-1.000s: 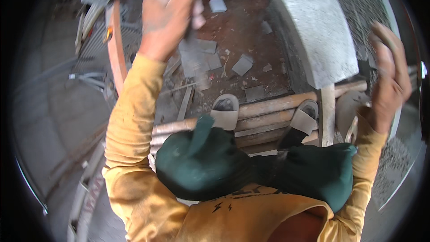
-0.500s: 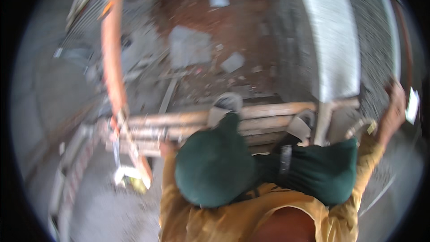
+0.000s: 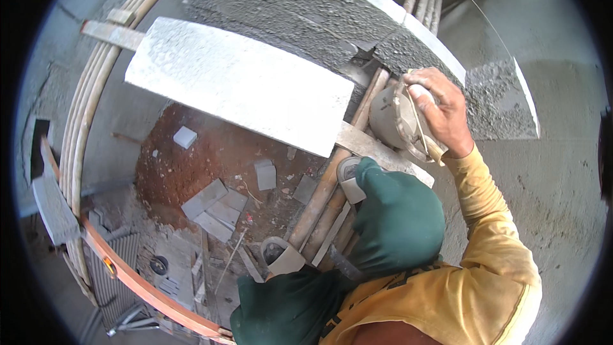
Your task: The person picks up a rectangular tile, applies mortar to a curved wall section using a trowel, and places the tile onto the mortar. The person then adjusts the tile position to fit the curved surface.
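Observation:
My right hand (image 3: 440,105) is closed on the rim of a grey, mortar-smeared bucket (image 3: 385,115). The bucket stands tilted at the right end of the bamboo poles (image 3: 325,198) under my feet, close to the rough wall. A thin handle runs across its mouth, and its contents are hard to make out. My left hand is out of the frame. Left of the bucket lies a long white board (image 3: 242,83), its near end by a wooden plank (image 3: 383,156).
Fresh rough render covers the wall (image 3: 274,6) ahead. Bamboo rails (image 3: 89,108) curve along the left, and an orange beam (image 3: 147,297) crosses low left. Far below, red soil (image 3: 185,176) holds loose grey slabs (image 3: 214,211). A smooth grey wall (image 3: 543,191) rises on the right.
My view has swung, bringing the rendered wall and white board across the front. My right hand went from far out at the right to the bucket. My left hand left the frame.

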The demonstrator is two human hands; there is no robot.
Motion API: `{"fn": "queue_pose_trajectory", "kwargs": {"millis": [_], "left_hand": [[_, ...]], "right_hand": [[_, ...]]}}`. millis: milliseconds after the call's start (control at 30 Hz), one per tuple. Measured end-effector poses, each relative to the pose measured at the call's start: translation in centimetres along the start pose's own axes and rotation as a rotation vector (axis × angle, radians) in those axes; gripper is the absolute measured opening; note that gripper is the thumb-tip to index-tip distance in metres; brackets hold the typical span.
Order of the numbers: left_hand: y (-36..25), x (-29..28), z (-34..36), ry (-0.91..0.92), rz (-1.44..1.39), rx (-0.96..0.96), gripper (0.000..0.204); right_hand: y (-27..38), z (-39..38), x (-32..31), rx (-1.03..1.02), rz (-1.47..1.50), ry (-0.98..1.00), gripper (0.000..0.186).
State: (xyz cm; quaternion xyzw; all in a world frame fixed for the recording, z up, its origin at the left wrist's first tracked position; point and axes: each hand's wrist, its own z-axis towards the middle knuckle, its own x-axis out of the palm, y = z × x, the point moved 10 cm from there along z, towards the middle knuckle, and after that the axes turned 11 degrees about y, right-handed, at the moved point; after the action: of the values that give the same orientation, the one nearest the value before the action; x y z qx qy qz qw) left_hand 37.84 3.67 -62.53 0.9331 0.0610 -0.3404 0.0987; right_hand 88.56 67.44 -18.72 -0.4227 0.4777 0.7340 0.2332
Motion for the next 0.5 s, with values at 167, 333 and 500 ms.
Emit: {"fn": "queue_pose_trajectory", "kwargs": {"millis": [167,333,500], "left_hand": [[-1.6,-2.7,0.5,-0.085,0.057,0.008,0.049],[-3.5,-10.6,-1.7,-0.329,0.117,0.075,0.048],[-21.8,-23.8,-17.4,-0.708,0.017,0.769,0.047]], "right_hand": [[-8.1,-4.6,-2.9,0.282,-0.022,-0.114,0.023],[-15.9,-9.4,-1.4,0.633,-0.114,0.109,0.040],[-23.0,-16.2,4.5,0.876,-0.349,0.724,0.065]]}}
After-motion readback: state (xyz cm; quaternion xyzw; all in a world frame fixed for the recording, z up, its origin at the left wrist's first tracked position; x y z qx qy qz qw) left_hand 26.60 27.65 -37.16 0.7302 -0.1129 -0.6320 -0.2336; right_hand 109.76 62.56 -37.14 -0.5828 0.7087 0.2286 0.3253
